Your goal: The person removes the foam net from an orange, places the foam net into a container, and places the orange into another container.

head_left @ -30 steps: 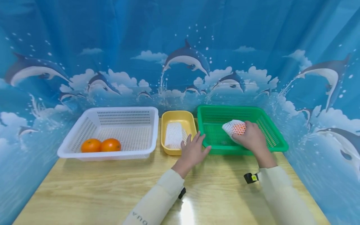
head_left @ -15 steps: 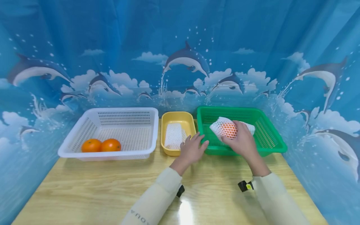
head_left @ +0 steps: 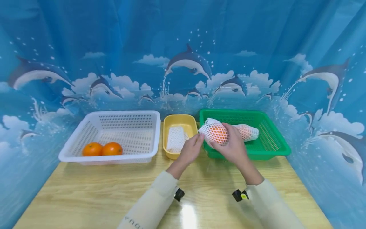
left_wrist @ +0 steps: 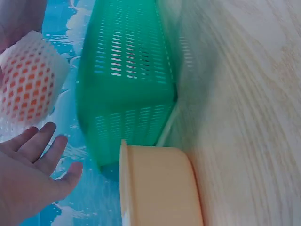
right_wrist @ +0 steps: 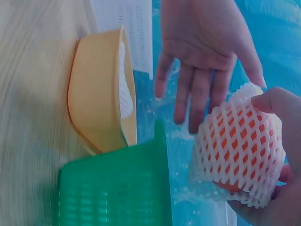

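Observation:
My right hand [head_left: 233, 148] grips an orange in a white foam net [head_left: 218, 133], held above the left part of the green basket [head_left: 273, 152]. In the right wrist view, the thumb and fingers wrap around the netted orange [right_wrist: 240, 146]. My left hand [head_left: 191, 149] is at the net's left end; its fingers [right_wrist: 182, 101] are straight and spread, close to the foam. Whether they touch it I cannot tell. Behind the right hand, another fruit in a foam net [head_left: 248, 132] lies in the green basket, partly hidden.
A yellow tub [head_left: 187, 119] between the baskets holds white foam nets [head_left: 175, 139]. At left, a white basket [head_left: 155, 136] contains two bare oranges [head_left: 92, 149]. All stand on a wooden table [head_left: 114, 190] before a blue dolphin curtain [head_left: 128, 38].
My right hand has lifted the netted orange and carried it left, uncovering the other wrapped fruit. My left hand has turned and come up to the net's left end.

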{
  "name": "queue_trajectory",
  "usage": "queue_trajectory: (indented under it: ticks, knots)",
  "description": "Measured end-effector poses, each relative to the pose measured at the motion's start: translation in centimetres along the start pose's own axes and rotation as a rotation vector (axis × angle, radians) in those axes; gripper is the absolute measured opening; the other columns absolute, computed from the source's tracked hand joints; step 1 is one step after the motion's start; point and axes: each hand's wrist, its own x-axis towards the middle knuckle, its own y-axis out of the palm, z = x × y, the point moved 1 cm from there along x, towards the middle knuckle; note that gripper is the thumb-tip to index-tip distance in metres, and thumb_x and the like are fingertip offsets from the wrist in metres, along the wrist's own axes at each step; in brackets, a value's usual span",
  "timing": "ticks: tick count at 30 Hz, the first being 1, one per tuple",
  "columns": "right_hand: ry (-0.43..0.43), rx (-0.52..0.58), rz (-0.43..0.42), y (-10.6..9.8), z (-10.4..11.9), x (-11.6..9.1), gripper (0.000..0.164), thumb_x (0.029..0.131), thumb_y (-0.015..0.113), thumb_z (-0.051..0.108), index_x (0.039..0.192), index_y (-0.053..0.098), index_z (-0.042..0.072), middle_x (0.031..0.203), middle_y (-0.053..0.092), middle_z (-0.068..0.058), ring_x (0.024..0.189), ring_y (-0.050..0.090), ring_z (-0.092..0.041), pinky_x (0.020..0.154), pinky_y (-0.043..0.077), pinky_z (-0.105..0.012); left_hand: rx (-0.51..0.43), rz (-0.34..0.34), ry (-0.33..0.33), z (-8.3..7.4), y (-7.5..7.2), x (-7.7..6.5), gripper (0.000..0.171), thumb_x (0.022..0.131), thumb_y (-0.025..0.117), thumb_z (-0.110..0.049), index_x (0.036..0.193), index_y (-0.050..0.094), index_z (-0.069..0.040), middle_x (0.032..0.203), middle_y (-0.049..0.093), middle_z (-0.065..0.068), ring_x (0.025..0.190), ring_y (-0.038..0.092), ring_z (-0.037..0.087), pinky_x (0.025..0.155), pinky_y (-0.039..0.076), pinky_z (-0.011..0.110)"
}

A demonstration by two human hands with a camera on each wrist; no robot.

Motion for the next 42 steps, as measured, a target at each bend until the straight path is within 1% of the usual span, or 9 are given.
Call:
queue_trajectory:
  ticks: [9, 15, 17, 19, 25, 29, 35, 39, 42]
  knots:
    - [-0.106, 0.022, -0.135, 2.1, 1.7, -0.7, 0.086, 0.075, 0.082, 0.036, 0.140, 0.041, -0.002, 0.135, 0.046, -0.021, 0.116, 0.049, -0.034, 0.090, 0.047, -0.053, -0.161, 0.016, -0.081, -0.8, -1.4, -0.5, 0.058, 0.102, 0.039, -0.050, 0.138, 0.052, -0.007, 0.123, 0.065, 0.011, 0.112, 0.062, 0.026, 0.099, 0.048, 0.042]
    - [-0.151, 0.043, -0.228, 3.7, 2.2, -1.3, 0.086, 0.071, 0.087, 0.033, 0.137, 0.044, -0.001, 0.130, 0.045, -0.020, 0.116, 0.046, -0.032, 0.095, 0.045, -0.050, -0.385, 0.037, -0.133, -0.9, -2.0, -0.8, 0.051, 0.103, 0.044, -0.038, 0.138, 0.050, -0.002, 0.124, 0.062, 0.018, 0.110, 0.062, 0.029, 0.091, 0.054, 0.040]
    - [-0.159, 0.047, -0.259, 4.3, 2.3, -1.5, 0.085, 0.070, 0.088, 0.033, 0.135, 0.045, -0.001, 0.129, 0.045, -0.019, 0.115, 0.045, -0.030, 0.094, 0.045, -0.047, -0.425, 0.049, -0.149, -0.8, -2.3, -0.9, 0.051, 0.103, 0.044, -0.038, 0.140, 0.048, -0.002, 0.126, 0.061, 0.018, 0.112, 0.061, 0.030, 0.090, 0.055, 0.038]
    - [-0.168, 0.050, -0.288, 4.9, 2.5, -1.9, 0.084, 0.069, 0.088, 0.032, 0.132, 0.046, -0.001, 0.126, 0.045, -0.019, 0.113, 0.044, -0.030, 0.092, 0.045, -0.046, -0.429, 0.065, -0.158, -0.8, -2.5, -1.1, 0.052, 0.102, 0.047, -0.039, 0.141, 0.048, -0.004, 0.129, 0.059, 0.018, 0.114, 0.061, 0.030, 0.091, 0.054, 0.037]
    - [-0.195, 0.064, -0.352, 6.4, 2.9, -2.6, 0.080, 0.065, 0.089, 0.028, 0.126, 0.046, -0.002, 0.121, 0.045, -0.020, 0.109, 0.044, -0.031, 0.087, 0.045, -0.044, -0.298, 0.077, -0.117, -0.3, -3.1, -1.4, 0.059, 0.093, 0.064, -0.041, 0.138, 0.051, -0.007, 0.133, 0.057, 0.014, 0.120, 0.056, 0.027, 0.095, 0.052, 0.037]
    - [-0.174, 0.070, -0.296, 6.9, 3.0, -3.3, 0.087, 0.063, 0.091, 0.034, 0.128, 0.044, 0.000, 0.124, 0.043, -0.019, 0.111, 0.043, -0.030, 0.091, 0.046, -0.046, -0.249, 0.084, -0.130, 0.3, -3.9, -1.7, 0.058, 0.090, 0.067, -0.042, 0.135, 0.054, -0.008, 0.127, 0.061, 0.011, 0.117, 0.058, 0.026, 0.095, 0.051, 0.038]
    - [-0.126, 0.139, -0.120, 6.9, 2.8, -4.3, 0.095, 0.064, 0.090, 0.039, 0.136, 0.038, 0.003, 0.127, 0.044, -0.013, 0.111, 0.047, -0.025, 0.090, 0.050, -0.043, -0.222, 0.130, -0.173, 1.6, -5.4, -2.3, 0.059, 0.089, 0.067, -0.042, 0.135, 0.052, -0.008, 0.126, 0.061, 0.010, 0.117, 0.058, 0.028, 0.091, 0.053, 0.039]
    - [-0.105, 0.285, -0.016, 6.6, 2.1, -4.4, 0.086, 0.073, 0.086, 0.026, 0.139, 0.036, 0.003, 0.124, 0.049, -0.011, 0.108, 0.051, -0.025, 0.085, 0.053, -0.045, -0.244, 0.169, -0.176, 2.6, -6.1, -2.8, 0.060, 0.089, 0.068, -0.038, 0.137, 0.050, -0.008, 0.125, 0.061, 0.009, 0.118, 0.058, 0.029, 0.092, 0.053, 0.039]
    - [-0.078, 0.404, 0.040, 6.4, 1.5, -4.1, 0.080, 0.078, 0.083, 0.017, 0.140, 0.035, 0.001, 0.123, 0.053, -0.016, 0.108, 0.054, -0.029, 0.083, 0.053, -0.048, -0.254, 0.208, -0.163, 3.5, -6.6, -3.2, 0.056, 0.090, 0.069, -0.033, 0.136, 0.050, -0.006, 0.121, 0.063, 0.010, 0.114, 0.060, 0.028, 0.091, 0.054, 0.038]
